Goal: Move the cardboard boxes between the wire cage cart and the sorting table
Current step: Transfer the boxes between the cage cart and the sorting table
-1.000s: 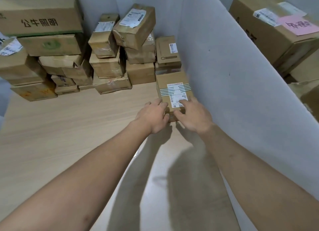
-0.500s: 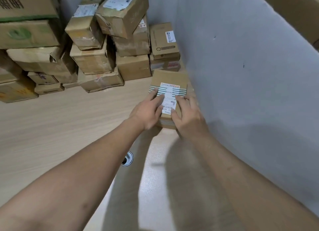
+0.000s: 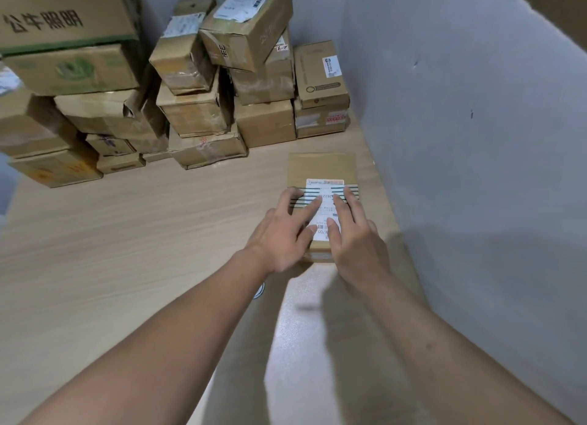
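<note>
A small flat cardboard box (image 3: pixel 320 167) with green stripes and a white shipping label lies on the pale wooden sorting table (image 3: pixel 127 234), close to the grey side wall. My left hand (image 3: pixel 286 234) rests on its near left part with straight fingers spread over the label. My right hand (image 3: pixel 352 234) lies flat on its near right part, fingers also straight. Both hands press on the top of the box. Its near edge is hidden under my palms.
A stack of several cardboard boxes (image 3: pixel 197 107) fills the back of the table against the wall, with a large printed box (image 3: pixel 63 15) at top left. The grey partition (image 3: pixel 476 139) runs along the right. A small round hole (image 3: pixel 259 289) sits in the tabletop near my left wrist.
The striped box has slid away from me toward the stack. My fingers moved from its near edge onto its top and straightened out.
</note>
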Motion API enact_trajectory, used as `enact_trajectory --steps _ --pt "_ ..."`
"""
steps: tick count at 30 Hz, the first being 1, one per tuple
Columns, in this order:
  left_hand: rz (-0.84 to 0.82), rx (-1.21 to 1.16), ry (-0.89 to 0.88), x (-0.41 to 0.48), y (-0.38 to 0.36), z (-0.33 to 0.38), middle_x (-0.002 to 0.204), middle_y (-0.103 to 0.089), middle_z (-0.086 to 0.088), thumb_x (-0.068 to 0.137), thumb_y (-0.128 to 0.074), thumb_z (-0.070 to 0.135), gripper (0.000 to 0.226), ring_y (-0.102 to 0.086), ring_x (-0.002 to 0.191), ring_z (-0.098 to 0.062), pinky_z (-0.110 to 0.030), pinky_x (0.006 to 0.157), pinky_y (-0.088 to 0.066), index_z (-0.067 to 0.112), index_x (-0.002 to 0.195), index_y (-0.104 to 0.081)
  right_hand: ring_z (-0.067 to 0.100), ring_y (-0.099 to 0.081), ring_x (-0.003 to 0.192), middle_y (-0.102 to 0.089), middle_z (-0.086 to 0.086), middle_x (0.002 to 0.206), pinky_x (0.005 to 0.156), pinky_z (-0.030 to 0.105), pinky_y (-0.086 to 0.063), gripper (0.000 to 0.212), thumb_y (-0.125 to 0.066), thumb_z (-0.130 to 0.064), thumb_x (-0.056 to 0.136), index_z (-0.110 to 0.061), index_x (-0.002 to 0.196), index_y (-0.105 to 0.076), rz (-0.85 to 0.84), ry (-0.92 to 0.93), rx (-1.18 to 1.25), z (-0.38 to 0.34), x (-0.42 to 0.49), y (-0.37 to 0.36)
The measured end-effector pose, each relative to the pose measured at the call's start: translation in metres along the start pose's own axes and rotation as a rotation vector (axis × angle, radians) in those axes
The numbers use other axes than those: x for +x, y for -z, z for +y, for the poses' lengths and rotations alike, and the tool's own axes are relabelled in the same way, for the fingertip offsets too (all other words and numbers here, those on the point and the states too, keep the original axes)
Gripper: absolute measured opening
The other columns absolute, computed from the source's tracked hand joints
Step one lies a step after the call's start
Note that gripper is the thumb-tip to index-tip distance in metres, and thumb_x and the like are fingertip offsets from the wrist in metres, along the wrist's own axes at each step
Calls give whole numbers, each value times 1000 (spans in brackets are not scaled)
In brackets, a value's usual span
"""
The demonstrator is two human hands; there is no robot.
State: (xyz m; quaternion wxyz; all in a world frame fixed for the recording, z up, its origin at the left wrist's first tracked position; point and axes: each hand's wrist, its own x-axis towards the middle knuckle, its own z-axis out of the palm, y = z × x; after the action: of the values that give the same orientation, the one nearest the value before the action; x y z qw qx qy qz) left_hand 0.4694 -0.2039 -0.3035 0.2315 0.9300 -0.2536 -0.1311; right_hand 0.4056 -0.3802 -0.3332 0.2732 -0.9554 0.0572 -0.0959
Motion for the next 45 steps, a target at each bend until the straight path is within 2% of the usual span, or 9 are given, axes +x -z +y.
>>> enact_trajectory --steps 1,3,5,9,15,24,34,40,45 --pt "-3 2 -3 -4 -2 0 158 -14 12 100 -35 57 59 -55 119 -38 -48 109 -44 46 158 -30 33 -59 121 -32 3 167 90 43 -55 55 -32 -39 105 -16 153 -46 -15 2 -1 1 -4 1" --pt "3 -7 -9 -8 -5 1 165 -12 11 102 -37 55 58 -51 130 -38 -49 112 -41 44 159 -31 31 -51 138 -29 8 168 96 46 -54 54 -33 -34 107 -10 154 -44 -26 67 18 5 -6 1" --pt "-16 -78 5 -7 -5 5 172 -5 13 106 -42 46 56 -35 149 -25 -46 118 -36 38 161 -32 27 -37 150 -25 13 169 103 47 -51 53 -37 -28 108 -5 155 -41 -65 82 79 6 -5 2" --pt "-32 -140 -24 -15 -4 15 172 -6 16 108 -47 33 55 -29 152 -8 -39 116 -39 26 161 -34 20 -29 154 -17 4 172 110 45 -44 51 -44 -26 110 -11 158 -37 -124 44 145 -2 -9 19" --pt "35 -99 -51 -59 15 25 172 -13 16 106 -46 34 51 -35 151 -14 -41 113 -44 35 156 -41 27 -38 146 -5 -15 172 112 44 -41 53 -39 -36 110 -25 161 -31 -181 22 100 -36 -33 46" --pt "167 -40 -36 -174 87 61 171 -13 19 106 -42 41 51 -42 146 -18 -43 108 -47 40 157 -39 27 -39 145 -10 -11 172 111 44 -43 53 -45 -35 108 -23 159 -36 -116 140 110 -130 -95 108" --pt "241 39 -33 -373 152 77 171 -12 18 108 -44 38 51 -46 141 -19 -38 103 -47 39 158 -35 19 -35 148 -15 -4 172 110 44 -42 52 -46 -32 108 -19 158 -39 -90 217 88 -269 -241 153" --pt "292 102 -8 -493 180 82 172 -11 14 109 -42 38 56 -50 138 -24 -42 102 -49 28 162 -29 20 -39 145 -18 -4 171 107 45 -45 51 -47 -35 108 -18 156 -42 -61 276 75 -344 -326 166" --pt "351 124 63 -570 201 91 173 -7 10 109 -41 38 60 -42 145 -23 -43 106 -47 21 164 -23 27 -44 141 -19 -3 170 106 48 -47 51 -47 -37 108 -18 155 -42 -65 351 87 -391 -371 177"
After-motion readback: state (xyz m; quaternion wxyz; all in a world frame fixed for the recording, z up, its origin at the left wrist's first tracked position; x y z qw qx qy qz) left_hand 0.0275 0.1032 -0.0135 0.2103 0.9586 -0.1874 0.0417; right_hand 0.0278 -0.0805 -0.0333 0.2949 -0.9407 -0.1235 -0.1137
